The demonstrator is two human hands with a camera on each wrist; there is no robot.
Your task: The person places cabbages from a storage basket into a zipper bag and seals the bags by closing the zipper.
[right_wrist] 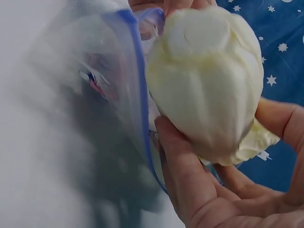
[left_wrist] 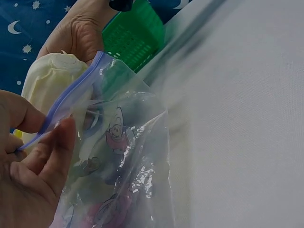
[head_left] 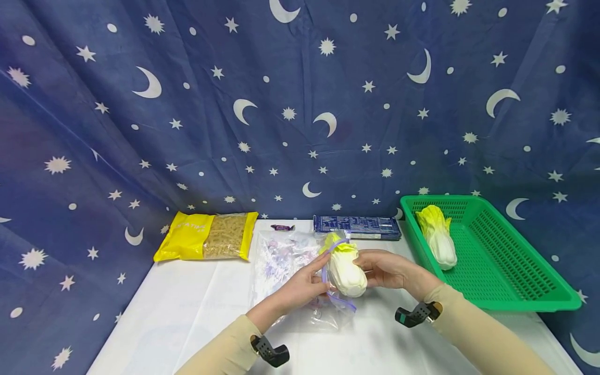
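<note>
Cupping a cabbage (head_left: pixel 347 271) in curled fingers, the right hand (head_left: pixel 389 270) keeps its pale base at the blue rim of a zip bag (head_left: pixel 290 271), and the left hand (head_left: pixel 304 285) pinches that rim and lifts it, likely to keep the mouth wide. The bag's limp film sags beneath both grips onto the table (head_left: pixel 187 317). Right of the right hand a basket (head_left: pixel 511 260) holds a second cabbage (head_left: pixel 438 237); beyond the left lie pasta (head_left: pixel 208 236), a candy (head_left: pixel 283 227) and a box (head_left: pixel 356 227).

Glossy clear plastic bag (head_left: pixel 290 271), smooth waxy cabbage (head_left: pixel 346 271), perforated plastic basket (head_left: pixel 506 260).
</note>
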